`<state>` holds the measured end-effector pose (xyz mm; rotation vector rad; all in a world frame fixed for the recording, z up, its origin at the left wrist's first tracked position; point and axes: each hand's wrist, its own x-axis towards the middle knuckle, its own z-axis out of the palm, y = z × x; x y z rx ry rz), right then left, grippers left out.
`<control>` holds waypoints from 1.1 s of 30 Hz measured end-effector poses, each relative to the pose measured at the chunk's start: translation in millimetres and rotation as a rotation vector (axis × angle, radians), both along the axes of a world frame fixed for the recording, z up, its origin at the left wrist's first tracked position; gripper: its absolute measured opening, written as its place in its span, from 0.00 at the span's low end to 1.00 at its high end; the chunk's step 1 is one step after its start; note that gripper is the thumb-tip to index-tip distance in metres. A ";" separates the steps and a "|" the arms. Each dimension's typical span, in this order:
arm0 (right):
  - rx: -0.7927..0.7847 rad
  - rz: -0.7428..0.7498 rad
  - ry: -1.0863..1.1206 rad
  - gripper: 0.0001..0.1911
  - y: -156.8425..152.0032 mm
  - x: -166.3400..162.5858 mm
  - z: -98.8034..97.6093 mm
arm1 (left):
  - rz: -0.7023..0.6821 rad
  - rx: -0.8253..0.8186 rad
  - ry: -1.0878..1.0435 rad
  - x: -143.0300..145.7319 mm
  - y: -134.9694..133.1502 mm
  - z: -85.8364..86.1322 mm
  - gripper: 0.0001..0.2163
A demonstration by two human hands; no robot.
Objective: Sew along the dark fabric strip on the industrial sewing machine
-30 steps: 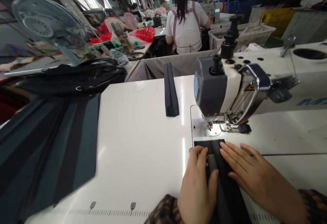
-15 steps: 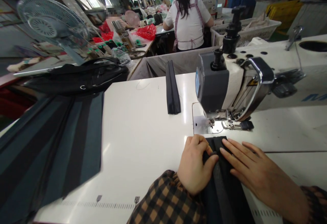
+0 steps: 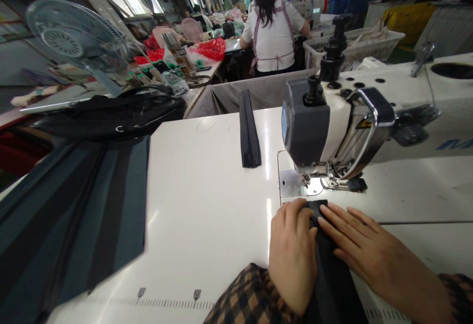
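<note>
A long black fabric strip (image 3: 330, 277) lies lengthwise on the white sewing table, its far end just short of the needle plate (image 3: 290, 182). My left hand (image 3: 293, 255) is closed over the strip's left edge, fingers bent and pressed together near the far end; the fingertips are partly hidden. My right hand (image 3: 380, 255) rests flat along the right side of the strip, fingers stretched out with their tips on the cloth. Beyond both hands stands the sewing machine head (image 3: 308, 122), its presser foot (image 3: 306, 180) above the plate.
A short black folded strip (image 3: 250, 132) lies on the table (image 3: 199, 196) left of the machine. Dark striped fabric panels (image 3: 111, 206) and a black bag (image 3: 118, 112) are at the left, with a fan (image 3: 70, 38) behind. A co-worker (image 3: 273, 33) sits ahead, back turned.
My left hand has turned from a thumb-and-finger pinch on the strip's fold to knuckles up over its left edge, covering more of it. My right hand stays nearly in place.
</note>
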<state>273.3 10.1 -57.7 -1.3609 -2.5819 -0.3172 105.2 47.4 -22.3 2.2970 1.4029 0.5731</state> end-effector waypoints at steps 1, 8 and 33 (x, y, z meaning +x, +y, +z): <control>0.007 0.000 -0.010 0.26 -0.4 -0.4 0.1 | -0.054 0.024 0.027 0.4 -1.3 -0.8 0.10; 0.051 0.007 -0.024 0.28 -2.1 -1.4 2.3 | -0.133 0.101 0.183 -2.4 -4.3 -5.8 0.15; 0.004 -0.082 0.038 0.23 -3.0 -11.7 -2.9 | 0.024 -0.034 0.424 7.7 -36.5 -6.8 0.20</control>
